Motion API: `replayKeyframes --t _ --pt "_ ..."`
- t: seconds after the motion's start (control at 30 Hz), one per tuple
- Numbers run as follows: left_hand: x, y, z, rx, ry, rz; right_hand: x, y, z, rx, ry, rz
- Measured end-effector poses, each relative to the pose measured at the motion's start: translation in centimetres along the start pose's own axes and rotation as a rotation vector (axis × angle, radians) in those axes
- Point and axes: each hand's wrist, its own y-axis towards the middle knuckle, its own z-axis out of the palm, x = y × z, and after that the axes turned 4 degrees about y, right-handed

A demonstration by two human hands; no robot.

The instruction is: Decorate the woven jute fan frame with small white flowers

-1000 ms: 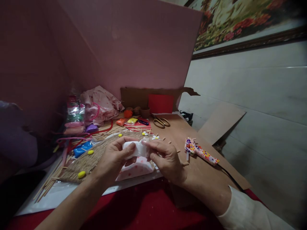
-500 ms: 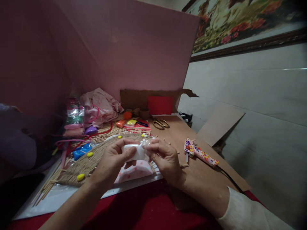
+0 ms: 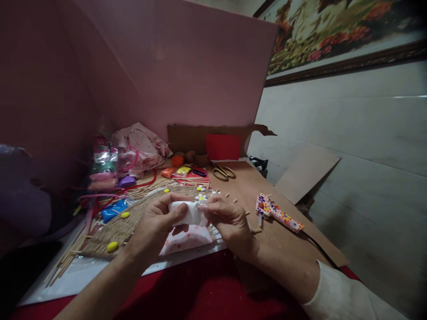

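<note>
Both hands hold one small white packet of soft material point(image 3: 187, 213) above the table's near edge. My left hand point(image 3: 156, 226) grips its left side with thumb on top. My right hand point(image 3: 227, 222) pinches its right end between thumb and fingertips. Under the hands lies a pink patterned pouch point(image 3: 187, 238) on a woven straw mat point(image 3: 130, 220). A small white flower with a yellow middle point(image 3: 200, 197) lies just beyond the packet.
A flower-patterned glue gun point(image 3: 278, 213) with a black cord lies on brown cardboard point(image 3: 253, 186) at the right. Gold scissors point(image 3: 223, 171), coloured clay packets point(image 3: 182, 170), yellow clay bits point(image 3: 112, 246), wooden sticks and a pink cloth point(image 3: 140, 146) crowd the back left. A pink board stands behind.
The hands have shifted slightly up and left with the white packet, and the fingers have worked along it. The rest of the table is unchanged.
</note>
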Motion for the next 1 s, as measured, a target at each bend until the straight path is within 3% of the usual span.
replayKeyframes --t 0.13,0.5,0.73,1.0 --pt "0.02 0.02 -0.05 -0.001 -0.012 0.005 0.1 -0.13 0.07 -0.052 -0.007 -0.026" --pt "-0.35 -0.2 0.16 -0.007 -0.011 0.01 0.01 -0.05 -0.4 0.106 0.01 -0.016" --pt "-0.44 -0.28 0.17 -0.027 -0.025 -0.022 -0.2 -0.41 -0.24 0.004 -0.045 -0.053" --pt "-0.39 -0.42 -0.1 -0.015 0.013 0.015 0.09 -0.15 -0.33 0.128 -0.041 -0.037"
